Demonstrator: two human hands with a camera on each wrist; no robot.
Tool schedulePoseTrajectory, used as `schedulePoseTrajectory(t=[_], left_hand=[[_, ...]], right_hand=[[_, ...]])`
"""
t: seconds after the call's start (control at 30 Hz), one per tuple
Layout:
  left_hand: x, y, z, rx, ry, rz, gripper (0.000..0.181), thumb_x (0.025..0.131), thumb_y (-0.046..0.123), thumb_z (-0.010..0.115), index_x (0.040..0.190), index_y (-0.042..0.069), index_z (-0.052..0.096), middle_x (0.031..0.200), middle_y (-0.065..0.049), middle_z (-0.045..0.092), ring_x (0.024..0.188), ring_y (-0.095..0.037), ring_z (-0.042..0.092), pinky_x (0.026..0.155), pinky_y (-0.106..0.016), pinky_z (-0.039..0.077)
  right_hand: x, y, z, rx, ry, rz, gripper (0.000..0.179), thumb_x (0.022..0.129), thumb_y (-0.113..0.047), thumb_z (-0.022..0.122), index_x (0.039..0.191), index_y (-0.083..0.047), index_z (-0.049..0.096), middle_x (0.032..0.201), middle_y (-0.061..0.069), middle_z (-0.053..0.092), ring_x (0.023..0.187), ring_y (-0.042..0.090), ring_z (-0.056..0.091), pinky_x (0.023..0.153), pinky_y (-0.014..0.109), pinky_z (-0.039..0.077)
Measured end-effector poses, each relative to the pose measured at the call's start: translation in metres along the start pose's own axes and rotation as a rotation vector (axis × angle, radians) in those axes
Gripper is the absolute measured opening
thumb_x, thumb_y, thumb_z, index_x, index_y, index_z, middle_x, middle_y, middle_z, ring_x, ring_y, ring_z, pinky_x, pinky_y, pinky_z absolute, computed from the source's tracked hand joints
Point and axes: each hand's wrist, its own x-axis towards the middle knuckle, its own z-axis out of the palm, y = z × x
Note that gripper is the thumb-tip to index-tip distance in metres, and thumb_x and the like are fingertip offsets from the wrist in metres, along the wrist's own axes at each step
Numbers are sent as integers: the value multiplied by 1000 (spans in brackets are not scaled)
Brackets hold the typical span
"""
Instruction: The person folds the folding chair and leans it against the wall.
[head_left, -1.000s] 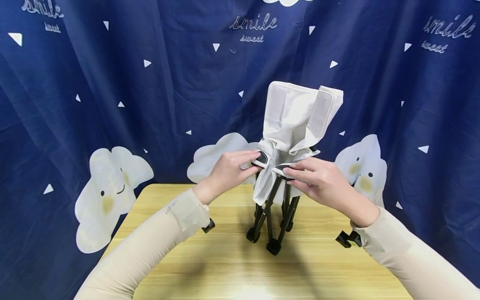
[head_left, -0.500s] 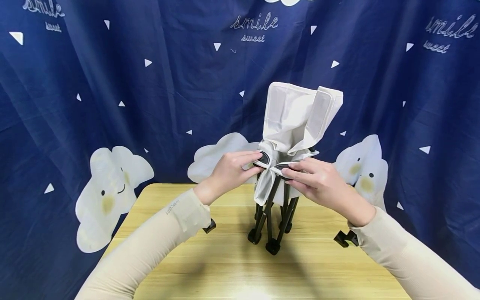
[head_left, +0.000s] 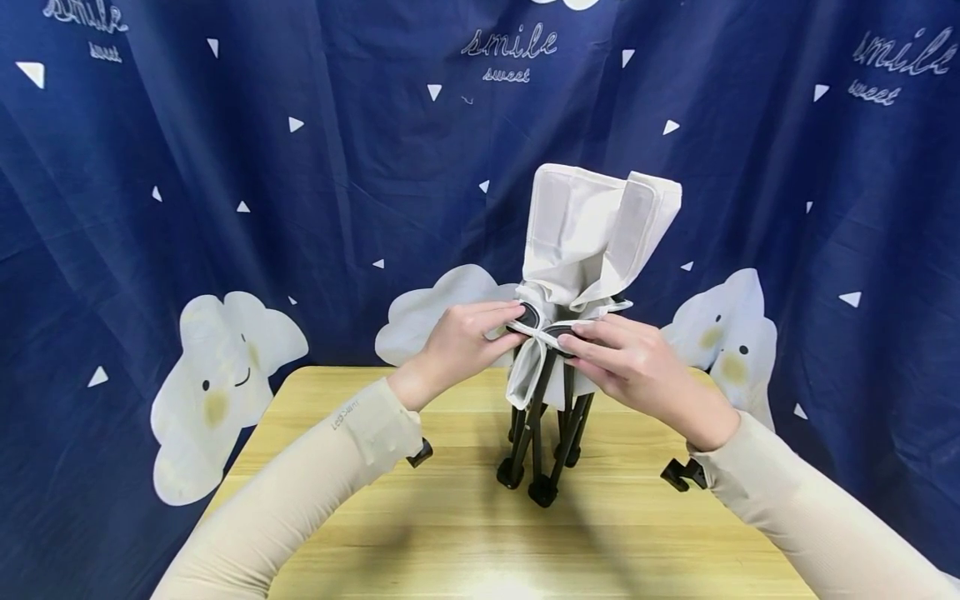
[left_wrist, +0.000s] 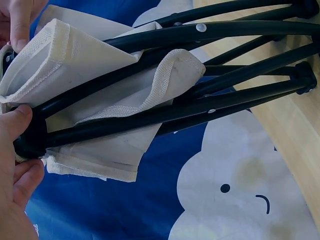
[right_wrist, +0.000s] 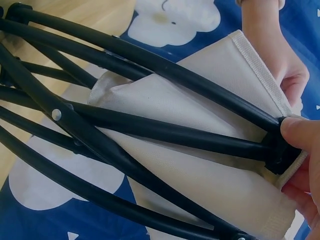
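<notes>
A small folding camp chair (head_left: 573, 242) with white fabric and black tube legs stands partly folded, its backrest upright. My left hand (head_left: 474, 335) pinches the near left seat corner at a black cap, fingers above and thumb below. My right hand (head_left: 637, 358) grips the matching black-capped corner on the right. The two corners sit close together, with the fabric (head_left: 528, 375) sagging in a fold beneath them. Both wrist views show crossed black tubes (left_wrist: 165, 117) running from the gripped corners down toward the feet, and the thumb (right_wrist: 300, 131) of my right hand lies on the corner joint.
The chair's black feet (head_left: 543, 490) rest on a light wooden table (head_left: 360, 500). Behind it hangs a dark blue curtain (head_left: 360, 167) with white clouds and triangles. Black camera mounts (head_left: 682, 475) stick out under both wrists.
My right hand has shifted slightly left with its corner, closing the gap between the two corners. The backrest and front legs have moved slightly; my left hand is almost still.
</notes>
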Motion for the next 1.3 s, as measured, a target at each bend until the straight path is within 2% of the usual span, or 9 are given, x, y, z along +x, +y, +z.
schedulePoseTrajectory(t=[0.27, 0.7, 1.03, 1.3], left_hand=[[-2, -1, 2, 31, 10, 7, 34, 82, 7, 94, 113, -2, 83, 111, -17, 83, 103, -28, 83, 93, -38, 67], [-3, 5, 2, 99, 47, 16, 36, 80, 11, 96, 111, -1, 84, 110, -17, 83, 101, -28, 83, 87, -40, 68], [-9, 5, -2, 93, 57, 1, 37, 79, 8, 96, 114, 1, 84, 113, -15, 83, 103, -28, 83, 89, -41, 68], [-10, 6, -4, 96, 49, 23, 38, 79, 7, 96, 115, 3, 84, 114, -13, 84, 103, -27, 83, 90, -40, 68]], right_hand=[[-2, 4, 2, -9, -8, 17, 35, 114, -27, 59, 108, -2, 84, 101, 21, 80, 87, 36, 77, 76, 46, 66], [-3, 4, 0, 25, 0, 40, 36, 113, -27, 61, 108, 0, 83, 103, 23, 80, 89, 36, 78, 76, 44, 66], [-3, 3, 1, 40, 9, 49, 37, 113, -27, 61, 107, 2, 82, 104, 21, 80, 89, 34, 79, 76, 42, 66], [-6, 5, 1, 65, 43, 84, 38, 112, -26, 62, 107, 6, 81, 106, 21, 81, 93, 36, 79, 91, 33, 66]])
